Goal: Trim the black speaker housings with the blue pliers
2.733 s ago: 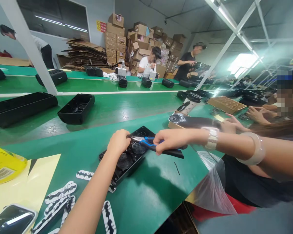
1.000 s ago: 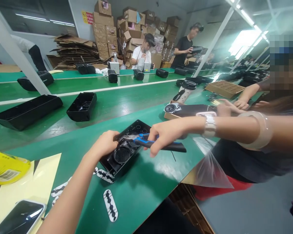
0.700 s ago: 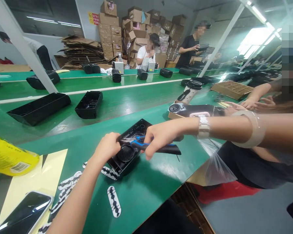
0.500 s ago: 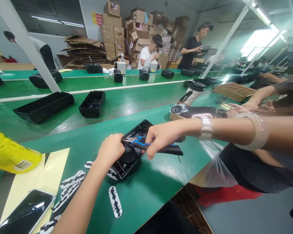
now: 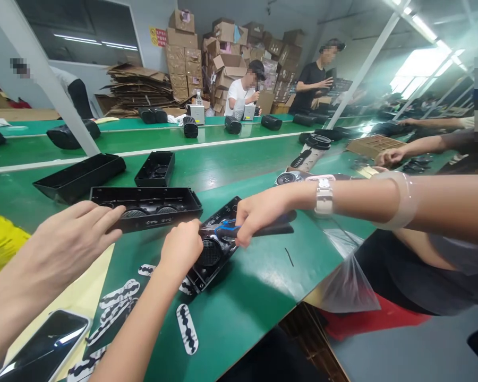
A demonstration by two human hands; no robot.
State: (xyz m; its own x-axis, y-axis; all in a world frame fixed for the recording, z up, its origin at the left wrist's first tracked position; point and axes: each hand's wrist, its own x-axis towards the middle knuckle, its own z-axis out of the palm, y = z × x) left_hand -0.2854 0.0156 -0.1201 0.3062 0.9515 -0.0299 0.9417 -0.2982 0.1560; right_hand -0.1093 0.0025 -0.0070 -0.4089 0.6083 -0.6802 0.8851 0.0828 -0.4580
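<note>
A black speaker housing (image 5: 211,270) with round mesh grilles lies tilted on the green table. My left hand (image 5: 181,244) is closed over its left edge, fingertips partly hidden. From the right, my right hand (image 5: 258,215), below a white watch, grips pliers (image 5: 227,229) with black and blue handles. Their jaws are down at the housing, close to my left fingertips; what lies between them is too small to tell. At the left, another person's hand (image 5: 79,233) touches a longer black speaker housing (image 5: 163,209).
White-and-black oval pieces (image 5: 187,329) lie near my left forearm. A phone (image 5: 48,345) rests on yellow paper at lower left. Two black housings (image 5: 155,168) stand farther back. At right are a thin black strip (image 5: 289,257), a plastic bag (image 5: 346,281) and a divided cardboard box (image 5: 374,144).
Another person's hand has come in from the left with a long black housing, now beside mine. The yellow package at left has shifted outward. My hands and the pliers stay nearly in place.
</note>
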